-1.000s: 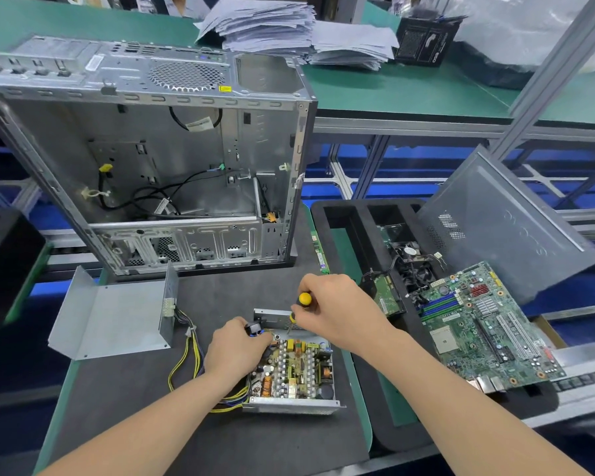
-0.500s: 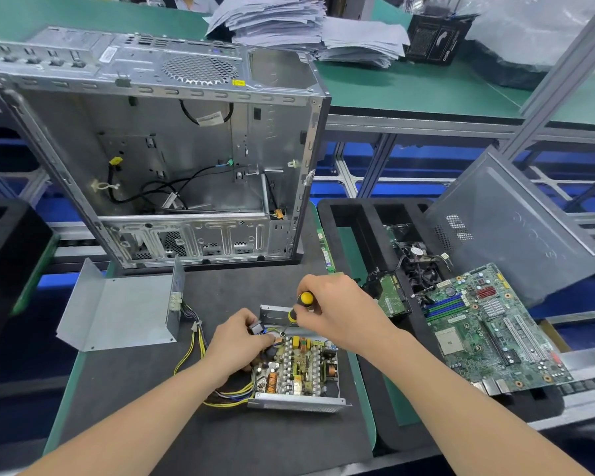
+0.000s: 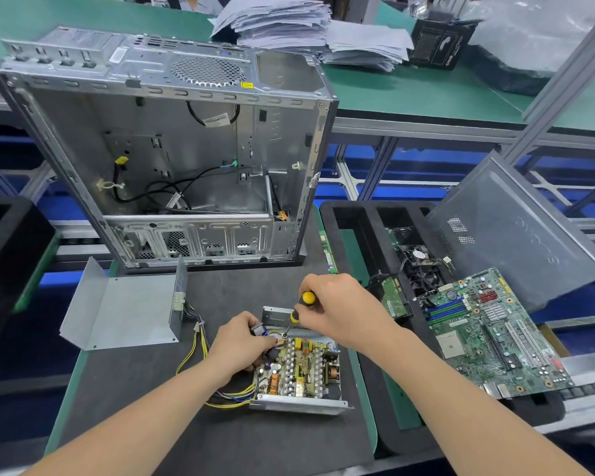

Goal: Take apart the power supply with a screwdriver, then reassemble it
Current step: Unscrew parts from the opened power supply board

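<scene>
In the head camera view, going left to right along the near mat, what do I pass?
Metal cover → left hand → screwdriver → right hand → motherboard. The power supply overlaps both hands, so it is left out.

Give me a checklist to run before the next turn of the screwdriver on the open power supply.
1. Cover off: ok; the cover lies apart on the mat, left of the power supply.
2. Grip on tool: ok; the right hand holds the screwdriver by its handle.
3. Unit steadied: ok; the left hand grips its far left corner.
4. Tip seated in a screw: cannot tell; too small.
5. Wires clear of tip: cannot tell; the left hand hides that spot.
</scene>
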The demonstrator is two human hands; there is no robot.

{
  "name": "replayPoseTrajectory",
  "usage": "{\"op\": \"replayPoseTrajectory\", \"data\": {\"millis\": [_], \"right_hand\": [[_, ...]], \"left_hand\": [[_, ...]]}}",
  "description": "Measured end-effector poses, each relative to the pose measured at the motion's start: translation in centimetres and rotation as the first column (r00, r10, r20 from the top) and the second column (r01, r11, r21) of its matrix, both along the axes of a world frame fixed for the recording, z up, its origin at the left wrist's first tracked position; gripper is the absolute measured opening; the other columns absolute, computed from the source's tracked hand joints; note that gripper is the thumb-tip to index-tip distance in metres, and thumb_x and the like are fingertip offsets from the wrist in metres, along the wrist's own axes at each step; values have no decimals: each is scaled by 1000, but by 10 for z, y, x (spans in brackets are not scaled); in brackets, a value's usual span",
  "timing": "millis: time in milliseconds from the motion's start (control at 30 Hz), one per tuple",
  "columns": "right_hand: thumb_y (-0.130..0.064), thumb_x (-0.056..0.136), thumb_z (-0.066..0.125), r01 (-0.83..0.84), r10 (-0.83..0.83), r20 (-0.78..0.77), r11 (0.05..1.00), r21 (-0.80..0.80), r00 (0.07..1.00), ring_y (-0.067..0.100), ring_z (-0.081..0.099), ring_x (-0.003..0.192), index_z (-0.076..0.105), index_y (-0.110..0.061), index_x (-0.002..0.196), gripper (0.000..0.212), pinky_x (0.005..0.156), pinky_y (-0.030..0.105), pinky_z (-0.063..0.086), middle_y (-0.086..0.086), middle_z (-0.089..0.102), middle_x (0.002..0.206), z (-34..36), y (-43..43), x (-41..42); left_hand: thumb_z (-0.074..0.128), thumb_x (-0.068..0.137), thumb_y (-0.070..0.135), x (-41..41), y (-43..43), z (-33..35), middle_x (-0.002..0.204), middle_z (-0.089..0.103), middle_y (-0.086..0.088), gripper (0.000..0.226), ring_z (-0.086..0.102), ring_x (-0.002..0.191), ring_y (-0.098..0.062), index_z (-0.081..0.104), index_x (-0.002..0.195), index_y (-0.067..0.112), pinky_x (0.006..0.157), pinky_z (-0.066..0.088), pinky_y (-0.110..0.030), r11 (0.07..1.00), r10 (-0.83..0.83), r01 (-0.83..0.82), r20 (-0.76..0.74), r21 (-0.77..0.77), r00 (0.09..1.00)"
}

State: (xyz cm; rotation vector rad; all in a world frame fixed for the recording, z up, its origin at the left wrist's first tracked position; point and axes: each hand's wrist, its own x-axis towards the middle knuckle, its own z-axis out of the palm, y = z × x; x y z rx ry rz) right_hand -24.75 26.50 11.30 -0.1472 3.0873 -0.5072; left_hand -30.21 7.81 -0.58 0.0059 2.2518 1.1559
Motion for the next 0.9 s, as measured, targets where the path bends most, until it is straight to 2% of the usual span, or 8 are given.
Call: {"op": "replayPoseTrajectory", "data": {"millis": [233,400,633,900], "right_hand": [[-32,97,63,-3,3,1,1000,7,1000,21,58,77,63,-15,100,17,66,39,55,-3,59,80,-2,-1,-1],[-32,97,63,-36,35,21,999,24,999,22,56,76,55,-20,93,15,64,40,54,-2,60,80,-2,-1,-3],[-30,94,64,-70,69,40,997,26,997,23,59,80,63,-18,99,13,70,43,56,-2,63,85,0,2,-5],[-30,94,64,-54,53,40,998,22,998,20,58,79,65,-18,101,14,69,42,56,-4,64,84,0,3,-5]], "left_hand": [[80,86,28,-2,0,-3,76,77,-5,25,66,54,-12,61,99,17,49,54,-25,1000,3,-3,14,-18,1000],[80,86,28,-2,0,-4,77,75,-4,25,64,52,-11,62,99,17,47,51,-23,1000,-1,1,14,-23,1000],[80,86,28,-2,0,-4,80,75,-5,25,64,54,-11,61,100,17,48,51,-23,1000,0,0,13,-19,1000],[81,86,27,-1,-1,-3,79,75,-4,26,64,53,-10,60,100,17,48,52,-23,1000,-5,6,13,-6,1000]]}}
